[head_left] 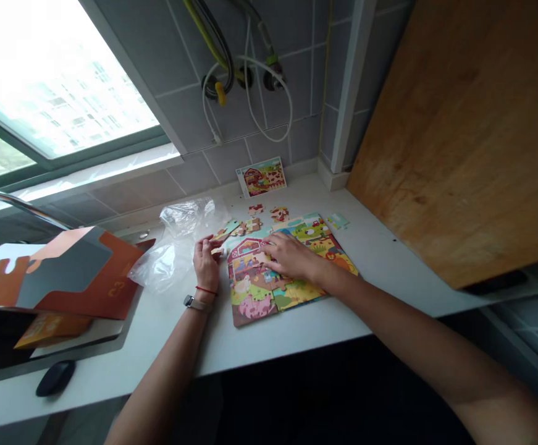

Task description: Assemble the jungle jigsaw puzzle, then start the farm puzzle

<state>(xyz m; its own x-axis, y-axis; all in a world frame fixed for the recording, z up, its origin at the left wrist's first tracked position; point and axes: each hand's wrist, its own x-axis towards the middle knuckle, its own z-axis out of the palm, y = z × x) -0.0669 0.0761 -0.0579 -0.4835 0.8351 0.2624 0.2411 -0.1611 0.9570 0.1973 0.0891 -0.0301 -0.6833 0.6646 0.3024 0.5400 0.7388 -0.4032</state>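
Note:
A colourful farm jigsaw puzzle [254, 306], partly put together, lies on the white counter [167, 346]. My right hand [287, 254] reaches over its middle from the right, fingertips pressed at a piece near the red barn; whether it grips that piece is unclear. Beside the puzzle's left edge, my left hand [207, 258] has its fingers bent around a small puzzle piece [217, 252]. Several loose pieces [252, 225] lie behind the puzzle, and a pale green one [338, 220] lies to its right. A picture card [262, 177] leans on the tiled wall.
Crumpled clear plastic bags [171, 253] lie left of my left hand. Farther left stand an orange box [83, 272] and a black mouse [56, 378]. A wooden panel [472, 136] rises on the right; cables [250, 93] hang on the back wall.

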